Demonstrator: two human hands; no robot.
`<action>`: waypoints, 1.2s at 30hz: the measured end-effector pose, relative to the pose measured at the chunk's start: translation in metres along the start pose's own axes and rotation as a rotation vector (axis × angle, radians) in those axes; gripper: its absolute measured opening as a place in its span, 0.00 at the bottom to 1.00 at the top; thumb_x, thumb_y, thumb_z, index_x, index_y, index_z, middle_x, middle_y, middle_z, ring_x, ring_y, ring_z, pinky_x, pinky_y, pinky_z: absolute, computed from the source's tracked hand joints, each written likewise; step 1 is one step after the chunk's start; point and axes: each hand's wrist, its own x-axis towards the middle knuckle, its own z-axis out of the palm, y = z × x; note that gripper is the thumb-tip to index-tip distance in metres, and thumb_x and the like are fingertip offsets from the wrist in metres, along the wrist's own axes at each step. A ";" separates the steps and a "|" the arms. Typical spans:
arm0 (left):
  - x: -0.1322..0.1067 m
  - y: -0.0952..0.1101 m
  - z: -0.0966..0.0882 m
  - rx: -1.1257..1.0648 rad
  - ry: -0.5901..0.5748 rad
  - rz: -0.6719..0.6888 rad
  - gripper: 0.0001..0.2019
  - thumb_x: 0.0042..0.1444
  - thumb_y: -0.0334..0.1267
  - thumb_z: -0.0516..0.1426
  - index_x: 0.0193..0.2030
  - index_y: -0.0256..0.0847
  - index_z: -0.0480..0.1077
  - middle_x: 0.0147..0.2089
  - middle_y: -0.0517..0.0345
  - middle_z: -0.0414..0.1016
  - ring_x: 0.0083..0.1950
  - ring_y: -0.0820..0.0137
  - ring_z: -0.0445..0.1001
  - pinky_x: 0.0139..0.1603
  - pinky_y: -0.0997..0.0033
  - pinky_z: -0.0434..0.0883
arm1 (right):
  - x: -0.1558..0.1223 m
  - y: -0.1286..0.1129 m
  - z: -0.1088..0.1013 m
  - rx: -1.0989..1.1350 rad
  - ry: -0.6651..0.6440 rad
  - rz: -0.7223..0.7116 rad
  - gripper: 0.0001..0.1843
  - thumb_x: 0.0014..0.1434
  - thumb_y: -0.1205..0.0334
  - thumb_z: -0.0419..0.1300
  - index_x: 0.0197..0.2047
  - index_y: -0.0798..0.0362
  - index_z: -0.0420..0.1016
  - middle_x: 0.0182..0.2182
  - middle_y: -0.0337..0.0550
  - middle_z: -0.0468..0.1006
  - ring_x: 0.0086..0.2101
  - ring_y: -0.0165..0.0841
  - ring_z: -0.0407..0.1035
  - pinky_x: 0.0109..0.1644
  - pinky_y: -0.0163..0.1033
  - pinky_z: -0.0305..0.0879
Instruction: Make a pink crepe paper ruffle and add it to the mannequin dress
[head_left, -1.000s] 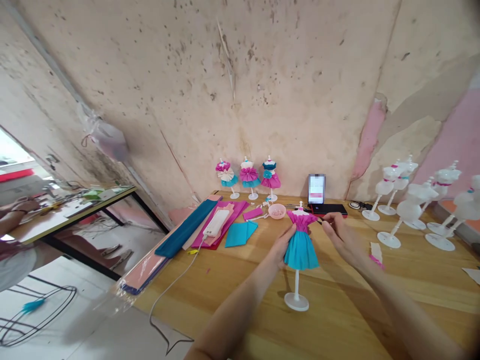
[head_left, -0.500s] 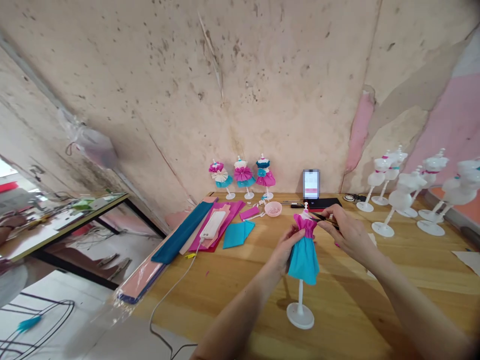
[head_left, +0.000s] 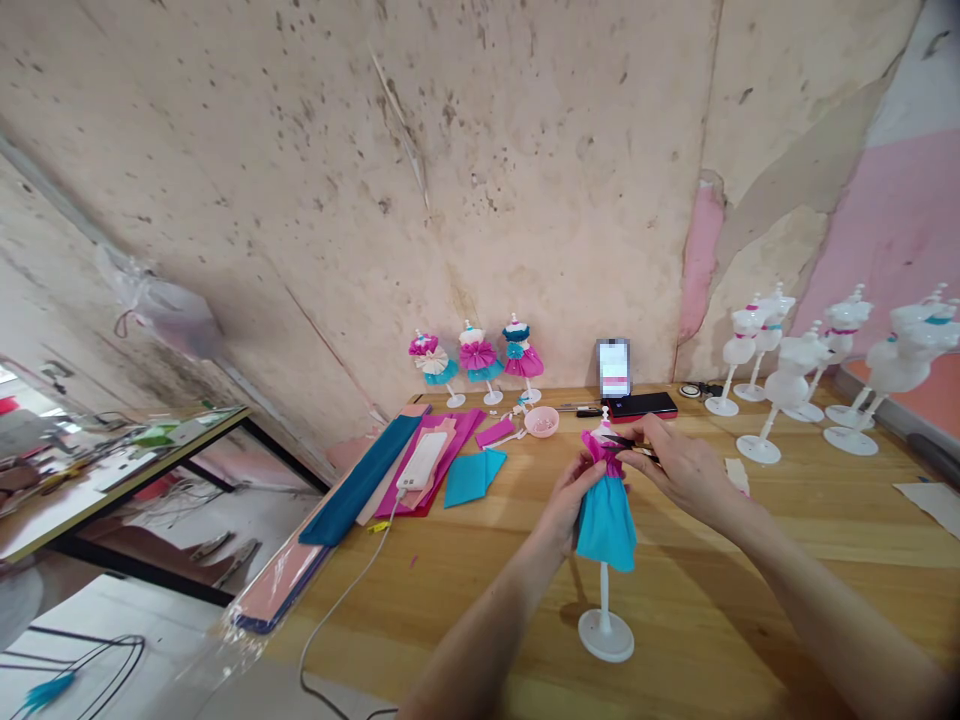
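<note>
Head view: a paper dress (head_left: 606,525) stands upright on a white stand (head_left: 604,625) on the table (head_left: 712,610) — the left grip (head_left: 570,505) pinches its pink top. The right grip (head_left: 679,468) is clenched on a thin black tool (head_left: 634,447) — scissors or tweezers, I cannot tell — and the tip points left, at the dress's top. Farther off sit a pink bowl (head_left: 541,421) and folded blue paper (head_left: 472,478).

Head-worn view — forward, down onto hands (head_left: 571,503)
</note>
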 end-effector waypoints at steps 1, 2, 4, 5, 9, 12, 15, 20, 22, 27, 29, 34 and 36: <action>0.000 0.000 0.000 -0.002 0.006 -0.002 0.25 0.51 0.43 0.65 0.55 0.41 0.68 0.47 0.48 0.78 0.43 0.62 0.79 0.51 0.58 0.73 | 0.000 0.000 0.000 0.001 -0.002 -0.003 0.18 0.66 0.44 0.48 0.43 0.49 0.64 0.39 0.44 0.77 0.35 0.37 0.74 0.31 0.38 0.60; 0.000 0.001 0.000 -0.003 0.013 -0.006 0.24 0.50 0.43 0.65 0.54 0.41 0.68 0.47 0.48 0.78 0.43 0.61 0.79 0.51 0.57 0.73 | 0.000 0.000 -0.001 0.007 -0.004 -0.007 0.17 0.66 0.44 0.48 0.44 0.49 0.64 0.39 0.44 0.77 0.35 0.37 0.74 0.31 0.38 0.60; 0.000 0.002 0.000 -0.005 0.022 -0.018 0.23 0.50 0.44 0.65 0.52 0.41 0.69 0.46 0.49 0.78 0.42 0.61 0.79 0.50 0.57 0.73 | 0.000 0.000 -0.001 0.018 -0.006 -0.016 0.17 0.66 0.44 0.48 0.45 0.49 0.64 0.39 0.44 0.78 0.34 0.36 0.74 0.31 0.38 0.60; -0.001 0.002 0.000 -0.005 0.022 -0.021 0.23 0.49 0.44 0.65 0.52 0.41 0.69 0.45 0.49 0.78 0.42 0.61 0.79 0.50 0.57 0.73 | 0.000 0.000 -0.002 0.022 -0.005 -0.020 0.17 0.66 0.45 0.48 0.45 0.49 0.64 0.39 0.43 0.78 0.34 0.36 0.74 0.31 0.38 0.60; -0.001 0.003 0.001 -0.008 0.018 -0.007 0.22 0.50 0.43 0.65 0.52 0.40 0.69 0.46 0.49 0.78 0.44 0.62 0.79 0.52 0.58 0.73 | -0.001 0.000 -0.003 0.010 0.003 -0.027 0.17 0.66 0.44 0.47 0.44 0.49 0.64 0.39 0.44 0.78 0.34 0.37 0.74 0.31 0.38 0.60; -0.001 0.004 0.001 0.000 0.026 -0.004 0.23 0.50 0.44 0.65 0.51 0.40 0.69 0.47 0.49 0.78 0.43 0.62 0.79 0.51 0.59 0.73 | -0.001 0.001 -0.004 0.004 -0.009 -0.020 0.18 0.65 0.44 0.48 0.44 0.49 0.64 0.40 0.44 0.78 0.33 0.37 0.74 0.31 0.38 0.60; -0.001 0.004 0.002 0.008 0.025 0.018 0.23 0.49 0.43 0.65 0.51 0.40 0.69 0.48 0.49 0.77 0.45 0.63 0.78 0.52 0.61 0.72 | -0.001 0.001 -0.004 -0.011 -0.011 -0.004 0.18 0.65 0.43 0.48 0.45 0.49 0.64 0.41 0.44 0.77 0.34 0.37 0.74 0.31 0.39 0.60; -0.001 0.002 0.003 0.028 0.039 0.049 0.22 0.50 0.42 0.65 0.51 0.41 0.70 0.48 0.51 0.77 0.45 0.65 0.78 0.52 0.64 0.72 | -0.002 -0.001 -0.002 -0.061 0.005 0.006 0.18 0.65 0.43 0.47 0.44 0.49 0.64 0.40 0.45 0.77 0.36 0.38 0.74 0.30 0.39 0.60; -0.001 0.002 0.003 0.025 0.035 0.040 0.22 0.49 0.42 0.66 0.51 0.41 0.70 0.48 0.51 0.77 0.45 0.65 0.78 0.52 0.64 0.72 | -0.002 0.000 -0.001 -0.063 0.004 0.006 0.19 0.66 0.43 0.47 0.44 0.49 0.64 0.40 0.45 0.77 0.35 0.38 0.74 0.30 0.39 0.60; -0.001 0.002 0.003 0.000 0.036 0.034 0.22 0.49 0.42 0.66 0.51 0.41 0.70 0.47 0.51 0.77 0.45 0.65 0.78 0.52 0.62 0.72 | -0.003 0.003 -0.001 -0.050 -0.004 -0.002 0.18 0.66 0.43 0.47 0.44 0.49 0.64 0.40 0.45 0.77 0.35 0.39 0.74 0.30 0.39 0.60; -0.001 0.002 0.003 -0.009 0.039 0.024 0.22 0.49 0.42 0.66 0.50 0.41 0.70 0.47 0.51 0.77 0.44 0.64 0.79 0.52 0.61 0.72 | -0.003 0.002 -0.001 -0.053 -0.010 0.000 0.18 0.66 0.43 0.47 0.43 0.49 0.64 0.39 0.45 0.77 0.36 0.39 0.74 0.31 0.39 0.60; 0.001 0.002 0.001 -0.011 0.023 -0.007 0.23 0.50 0.43 0.65 0.52 0.40 0.69 0.47 0.49 0.78 0.44 0.62 0.79 0.50 0.60 0.73 | -0.002 0.000 -0.002 -0.080 -0.025 0.008 0.19 0.66 0.43 0.45 0.43 0.49 0.63 0.39 0.45 0.77 0.35 0.39 0.74 0.30 0.39 0.58; 0.001 0.002 0.001 -0.009 0.018 -0.012 0.23 0.51 0.43 0.64 0.53 0.41 0.68 0.47 0.49 0.78 0.43 0.61 0.79 0.49 0.60 0.73 | -0.002 0.000 -0.001 -0.098 -0.020 0.013 0.19 0.66 0.43 0.45 0.43 0.49 0.63 0.38 0.44 0.77 0.33 0.38 0.74 0.29 0.39 0.57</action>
